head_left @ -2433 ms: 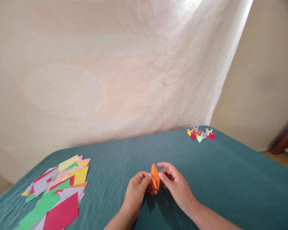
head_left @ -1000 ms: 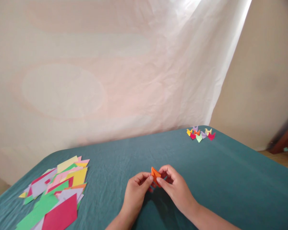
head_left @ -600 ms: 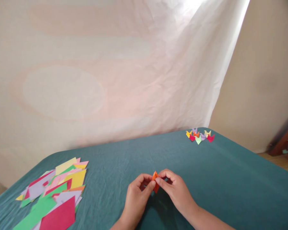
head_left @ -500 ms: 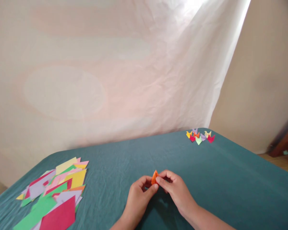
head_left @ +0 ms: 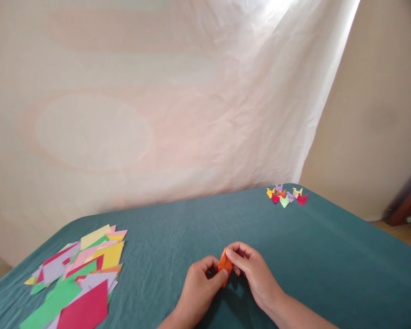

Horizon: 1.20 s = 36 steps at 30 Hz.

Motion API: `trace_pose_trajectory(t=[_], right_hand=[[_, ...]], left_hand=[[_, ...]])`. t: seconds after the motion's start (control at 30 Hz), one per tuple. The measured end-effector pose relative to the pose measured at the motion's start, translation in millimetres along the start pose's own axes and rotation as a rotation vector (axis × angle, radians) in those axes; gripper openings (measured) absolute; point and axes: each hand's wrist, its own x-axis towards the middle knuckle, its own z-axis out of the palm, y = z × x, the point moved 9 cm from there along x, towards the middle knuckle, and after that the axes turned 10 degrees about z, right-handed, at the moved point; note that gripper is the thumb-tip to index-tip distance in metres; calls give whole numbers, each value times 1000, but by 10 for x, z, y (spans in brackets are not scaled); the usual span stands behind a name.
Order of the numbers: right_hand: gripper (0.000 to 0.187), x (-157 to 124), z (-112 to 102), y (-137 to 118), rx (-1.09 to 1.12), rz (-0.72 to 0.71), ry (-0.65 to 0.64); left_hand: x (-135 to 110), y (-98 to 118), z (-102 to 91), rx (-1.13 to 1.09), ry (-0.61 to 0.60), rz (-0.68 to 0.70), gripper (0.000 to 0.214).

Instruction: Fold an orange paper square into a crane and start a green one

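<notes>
A small folded piece of orange paper (head_left: 225, 264) is held just above the cloth, near the front middle of the table. My left hand (head_left: 202, 283) pinches its lower left side between thumb and fingers. The thumb and index finger of my right hand (head_left: 251, 267) grip its upper right edge. Part of the paper hides behind the fingertips, and a narrow orange tip shows below the left thumb.
Loose coloured paper sheets (head_left: 78, 274) lie in an overlapping heap at the left. Several small folded paper birds (head_left: 284, 201) stand at the far right corner. A dark green cloth (head_left: 157, 237) covers the table, and a pale sheet (head_left: 192, 114) hangs behind it.
The orange paper has turned in my fingers, and more of it shows below the left thumb. My right thumb has shifted up towards its top.
</notes>
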Motion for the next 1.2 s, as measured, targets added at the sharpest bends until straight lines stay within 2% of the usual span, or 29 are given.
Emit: trace_pose_trajectory(t=[0.13, 0.27, 0.33, 0.4, 0.5, 0.57, 0.67, 0.73, 0.8, 0.93, 1.2], right_hand=[[23, 1, -58, -35, 39, -21, 38], [18, -15, -48, -76, 124, -31, 6], [19, -45, 36, -98, 118, -29, -64], [28, -89, 182, -85, 86, 3, -188], [26, -149, 363, -14, 50, 78, -351], [21, -135, 350, -12, -5, 59, -334], [18, -68, 205, -97, -143, -72, -178], [18, -28, 99, -135, -224, -133, -59], [20, 3, 48, -104, -266, -123, -1], [23, 16, 83, -1, -217, -55, -41], [23, 2, 13, -72, -143, -61, 9]], left_hand=[[29, -26, -4, -92, -4, -9, 24], [33, -60, 38, -371, -3, -81, 31], [-4, -82, 140, -601, -54, -163, 30], [-63, -88, 272, -823, -133, -261, 27], [-135, -83, 392, -993, -207, -369, 24], [-140, -70, 399, -993, -214, -380, 22], [-82, -40, 299, -916, -141, -301, 24], [-34, -39, 214, -809, -90, -224, 28], [1, -77, 164, -656, -73, -167, 32], [26, -204, 166, -467, -66, -146, 36], [-3, -202, 222, -436, -116, -173, 35]])
